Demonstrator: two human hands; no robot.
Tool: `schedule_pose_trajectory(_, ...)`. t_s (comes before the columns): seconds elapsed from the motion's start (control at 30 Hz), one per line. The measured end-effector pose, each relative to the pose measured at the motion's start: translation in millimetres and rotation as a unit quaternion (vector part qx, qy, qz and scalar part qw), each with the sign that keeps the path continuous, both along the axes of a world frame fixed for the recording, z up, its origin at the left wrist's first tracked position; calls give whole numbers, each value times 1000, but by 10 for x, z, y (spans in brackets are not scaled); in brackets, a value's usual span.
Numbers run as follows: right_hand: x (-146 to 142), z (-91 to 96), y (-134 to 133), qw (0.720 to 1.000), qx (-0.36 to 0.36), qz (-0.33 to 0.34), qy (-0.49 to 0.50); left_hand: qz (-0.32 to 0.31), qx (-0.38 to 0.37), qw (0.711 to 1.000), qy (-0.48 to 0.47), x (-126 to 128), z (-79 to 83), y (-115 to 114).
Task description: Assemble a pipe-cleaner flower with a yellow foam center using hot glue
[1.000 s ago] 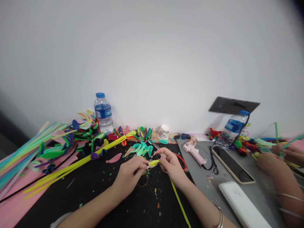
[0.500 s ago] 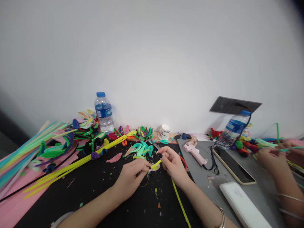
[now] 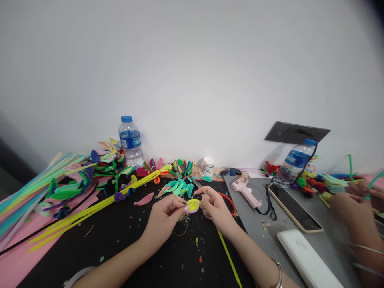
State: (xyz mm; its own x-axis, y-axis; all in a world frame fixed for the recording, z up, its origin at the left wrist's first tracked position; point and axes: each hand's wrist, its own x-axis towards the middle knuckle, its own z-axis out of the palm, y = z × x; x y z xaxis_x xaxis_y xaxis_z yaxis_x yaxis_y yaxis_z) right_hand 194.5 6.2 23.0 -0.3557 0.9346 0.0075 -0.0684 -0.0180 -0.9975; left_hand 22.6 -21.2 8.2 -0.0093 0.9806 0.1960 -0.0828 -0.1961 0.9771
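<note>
Over the black mat, both hands meet at a small oval petal (image 3: 193,205) of pipe cleaner, yellow inside with a pale rim. My left hand (image 3: 165,214) pinches its left side between thumb and fingers. At its right end my right hand (image 3: 214,208) is closed on the yellow pipe cleaner, whose long tail (image 3: 228,256) runs down from under the hand toward the front edge. Behind the right hand lie scissors with red handles (image 3: 229,202), partly hidden by it. A pile of turquoise and green petals (image 3: 180,187) sits just beyond my fingers.
Yellow pipe cleaners (image 3: 99,208) and a pink petal (image 3: 144,199) lie left. A water bottle (image 3: 131,146) and paper cup (image 3: 207,166) stand behind. Rightward are a pink glue gun (image 3: 247,193), a phone (image 3: 295,208), a white power bank (image 3: 307,258) and another person's hands (image 3: 351,204).
The petal has turned up to show its yellow oval face between my hands. My right hand has shifted slightly, uncovering more of the red scissor handle. The other person's hands moved too.
</note>
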Motion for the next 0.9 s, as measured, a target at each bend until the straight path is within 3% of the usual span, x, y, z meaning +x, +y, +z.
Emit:
schedule_pose_trajectory(0.53,-51,-115,-37,998,29,-6,-56,10,-65,995,-80,32,-50,63)
schedule_pose_trajectory(0.73,17,-59,-1,983,115,-66,-130,46,-60,993,-92,-15,-58,108)
schedule_pose_trajectory(0.9,21,-21,-11,955,197,-99,-200,25,-69,992,-103,-22,-60,112)
